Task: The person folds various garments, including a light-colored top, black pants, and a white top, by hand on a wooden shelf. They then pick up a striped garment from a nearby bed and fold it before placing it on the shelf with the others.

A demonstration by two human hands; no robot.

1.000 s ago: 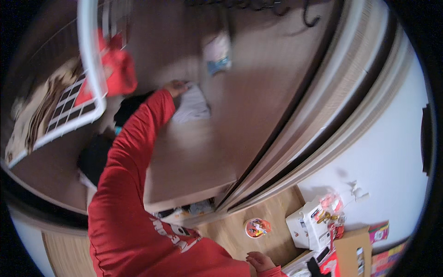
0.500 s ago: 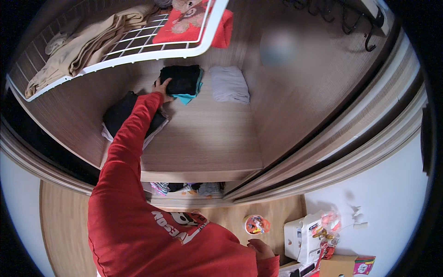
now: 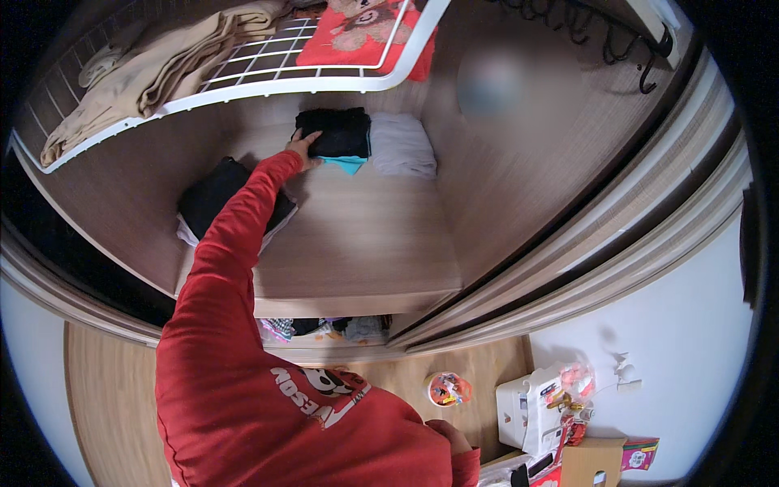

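On the wardrobe shelf (image 3: 357, 260), a stack of folded black clothes (image 3: 337, 130) lies at the back with a turquoise cloth (image 3: 347, 164) showing beneath. My left hand (image 3: 304, 148) presses against the stack's left edge, fingers apart. The stack's right side touches a folded pale grey garment (image 3: 403, 144). Under my left forearm sits another pile with a black garment (image 3: 213, 197) on top and paler cloth below, partly covered by my red sleeve. Low at the right, my right hand (image 3: 453, 437) hangs beside my body away from the clothes; its fingers are largely hidden.
A white wire basket (image 3: 284, 88) juts out above, holding beige trousers (image 3: 146, 81) and a red bear-print cloth (image 3: 357, 40). Black hooks (image 3: 621, 49) hang at upper right. Below are a lower clothes compartment (image 3: 324, 327), a tub of small items (image 3: 449, 390) and a white box (image 3: 527, 410).
My left hand has slid the black and turquoise stack to the right, up against the grey garment. The view has shifted slightly. My right hand stays low.
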